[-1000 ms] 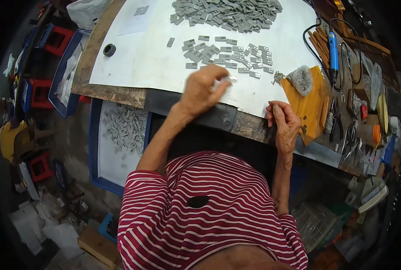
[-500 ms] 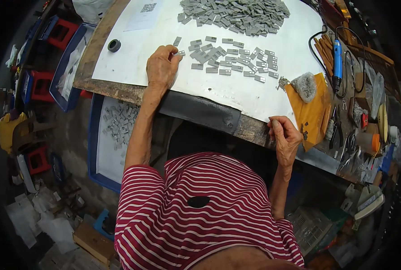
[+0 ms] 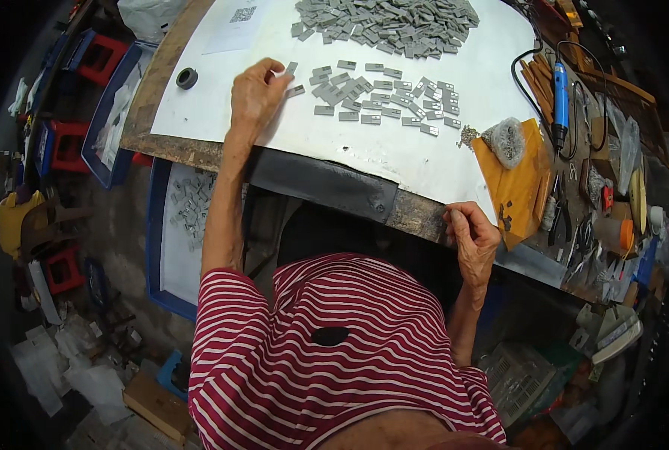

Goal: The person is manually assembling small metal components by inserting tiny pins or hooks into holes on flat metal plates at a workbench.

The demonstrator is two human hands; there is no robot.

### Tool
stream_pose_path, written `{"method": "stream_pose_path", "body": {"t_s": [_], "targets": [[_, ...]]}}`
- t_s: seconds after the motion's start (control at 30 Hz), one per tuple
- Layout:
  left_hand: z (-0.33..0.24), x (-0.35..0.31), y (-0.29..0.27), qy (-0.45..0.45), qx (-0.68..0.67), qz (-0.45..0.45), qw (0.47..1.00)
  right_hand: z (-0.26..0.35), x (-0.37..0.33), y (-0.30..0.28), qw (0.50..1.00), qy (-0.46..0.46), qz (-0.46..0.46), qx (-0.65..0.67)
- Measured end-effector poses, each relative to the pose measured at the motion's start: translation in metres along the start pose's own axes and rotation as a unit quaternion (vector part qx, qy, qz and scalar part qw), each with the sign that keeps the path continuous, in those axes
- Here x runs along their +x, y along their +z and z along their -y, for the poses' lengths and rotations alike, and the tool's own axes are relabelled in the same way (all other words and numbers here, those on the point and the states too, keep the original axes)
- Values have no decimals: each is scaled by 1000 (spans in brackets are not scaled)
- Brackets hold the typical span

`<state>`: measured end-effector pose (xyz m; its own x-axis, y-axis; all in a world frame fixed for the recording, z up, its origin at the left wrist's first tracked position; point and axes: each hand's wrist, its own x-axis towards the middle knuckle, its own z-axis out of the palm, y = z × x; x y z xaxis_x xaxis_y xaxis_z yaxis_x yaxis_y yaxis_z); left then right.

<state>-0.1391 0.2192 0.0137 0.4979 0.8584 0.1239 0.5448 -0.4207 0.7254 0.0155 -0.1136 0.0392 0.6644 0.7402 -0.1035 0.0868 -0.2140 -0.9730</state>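
Observation:
Small flat grey rectangular pieces lie loosely spread on the white sheet covering the table. My left hand is over the sheet at their left end. Its thumb and fingers are bent together at the edge of one grey piece. Another grey piece lies just beside these fingers, apart from them. At the table's front edge, my right hand is closed, thumb against the curled fingers. Whatever is in that pinch, if anything, is hidden.
A large heap of grey pieces is at the back. A black ring stands on the left. To the right are an orange envelope, a plastic bag and a corded blue electric screwdriver. A blue tray sits below the table's left side.
My left hand has moved slightly away from me and left, off one grey piece to the one beyond it. My right hand stays at the table edge.

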Motion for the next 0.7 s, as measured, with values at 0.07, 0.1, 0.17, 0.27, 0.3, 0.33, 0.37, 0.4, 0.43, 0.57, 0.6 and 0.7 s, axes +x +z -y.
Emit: {"method": "stream_pose_path", "body": {"t_s": [0.07, 0.1, 0.17, 0.27, 0.3, 0.33, 0.37, 0.4, 0.43, 0.57, 0.6, 0.7], "targets": [[0, 15, 4, 36, 59, -25, 997, -2, -3, -1, 1000, 1, -5, -1], [2, 19, 7, 40, 56, -19, 997, -2, -4, -2, 1000, 1, -9, -2], [2, 27, 17, 63, 87, -20, 994, -3, -4, -2, 1000, -2, -10, -16], [20, 41, 21, 108, 105, -7, 989, 0, -3, -5, 1000, 8, -11, -25], [19, 42, 22, 113, 107, 2, 988, -1, -3, -8, 999, 2, -21, -33], [32, 48, 22, 178, 122, -29, 976, 0, -3, -10, 999, 11, -28, -28], [29, 49, 22, 138, 91, 6, 986, -1, -3, -16, 999, 22, -38, -23], [20, 40, 8, 109, 88, 14, 990, -2, -1, -21, 999, 15, -41, -27], [23, 48, 20, 122, 112, 33, 986, -5, -3, -28, 996, 12, -90, -23], [31, 51, 6, 125, 110, 34, 985, -7, -4, -59, 975, 4, -219, 24], [35, 52, 8, 117, 90, 24, 989, -14, -4, -70, 971, 10, -240, 8], [12, 33, 8, -3, -150, 22, 988, -35, -3, -95, 956, -18, -286, -53]]}}
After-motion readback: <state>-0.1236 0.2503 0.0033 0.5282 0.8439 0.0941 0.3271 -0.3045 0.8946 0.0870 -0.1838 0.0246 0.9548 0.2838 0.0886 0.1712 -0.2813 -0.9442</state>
